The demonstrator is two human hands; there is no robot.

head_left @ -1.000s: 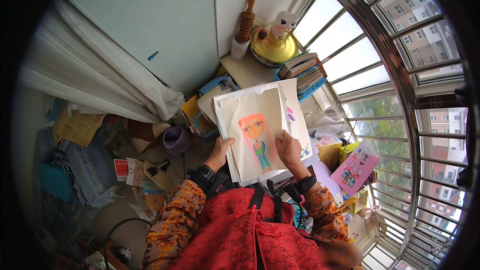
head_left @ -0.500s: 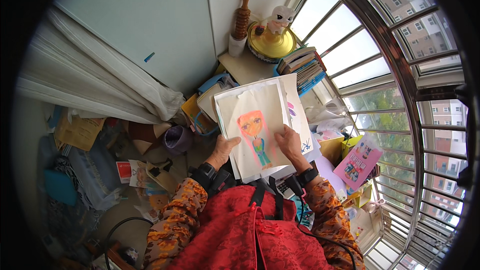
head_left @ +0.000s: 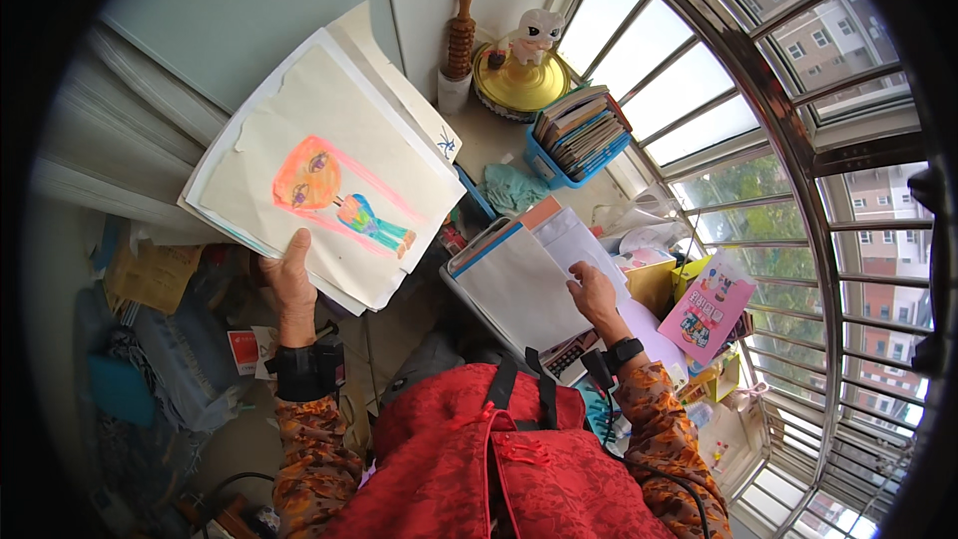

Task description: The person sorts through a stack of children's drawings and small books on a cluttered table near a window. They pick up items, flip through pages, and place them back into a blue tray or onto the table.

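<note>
On the left, my left hand (head_left: 289,274) is closed on the lower edge of a stack of drawings (head_left: 230,165), its thumb on top and its fingers hidden beneath. The stack is tilted; the top sheet bears a crayon figure with an orange face, long pink hair and blue-green clothes. Behind it, another sheet with a dark blue scribble sticks out. Over to the right, my right hand (head_left: 596,296) touches a pile of white papers (head_left: 524,284), thumb and forefinger apart. These papers lie in or on a grey-edged container, with blue- and orange-edged sheets among them.
Farther back stands a blue basket of books (head_left: 584,140), near a gold-coloured round lid (head_left: 524,85) with a white figurine and a wooden roller (head_left: 461,35). A pink booklet (head_left: 707,304) lies right, beside the barred window. Bags and clutter (head_left: 180,349) fill the lower left.
My left hand has carried the stack of drawings left, turning and tilting it. My right hand has let go of it and now rests on the white papers that the stack had covered.
</note>
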